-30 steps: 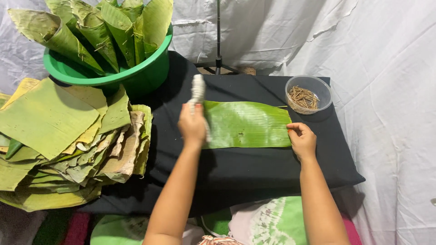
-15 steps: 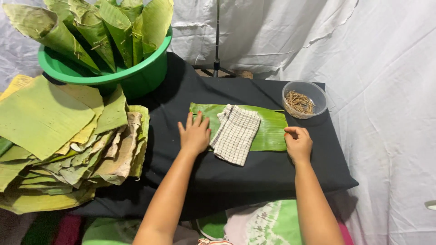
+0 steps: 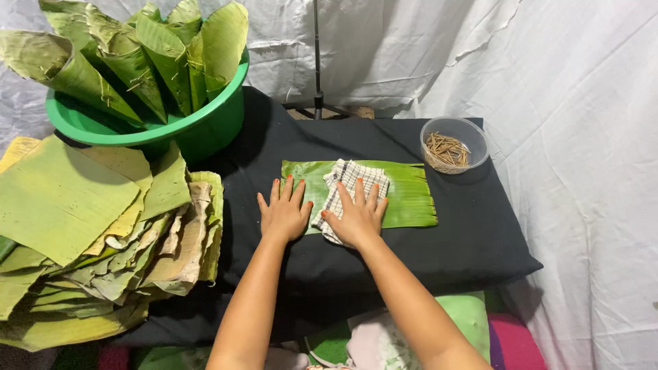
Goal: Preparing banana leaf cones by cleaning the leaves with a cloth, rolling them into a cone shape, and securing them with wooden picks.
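- Here, the person's left hand (image 3: 283, 211) lies flat, fingers spread, palm down on the near left corner of the banana leaf piece (image 3: 404, 192), gripping nothing; pressed like that, it looks to pin the leaf to the black cloth-covered table (image 3: 473, 240).
- The right hand (image 3: 356, 216) is also open and flat, fingers fanned over the checked cloth (image 3: 353, 179), pressing rather than clutching it; the cloth sits crumpled on the leaf's left half, its near edge spilling onto the table.
- The leaf lies lengthwise across the middle of the table, smooth side up, its right end bare and slightly frayed.
- Just past that end stands a clear bowl of small sticks (image 3: 452, 144), apart from the leaf yet within easy reach of the right hand.
- To the left, a stack of cut leaves (image 3: 82, 226) overlaps the table edge, handy to the left hand.
- Behind it, a green basin (image 3: 199, 127) holds rolled leaf cones (image 3: 137, 55) upright, clear of the working space.
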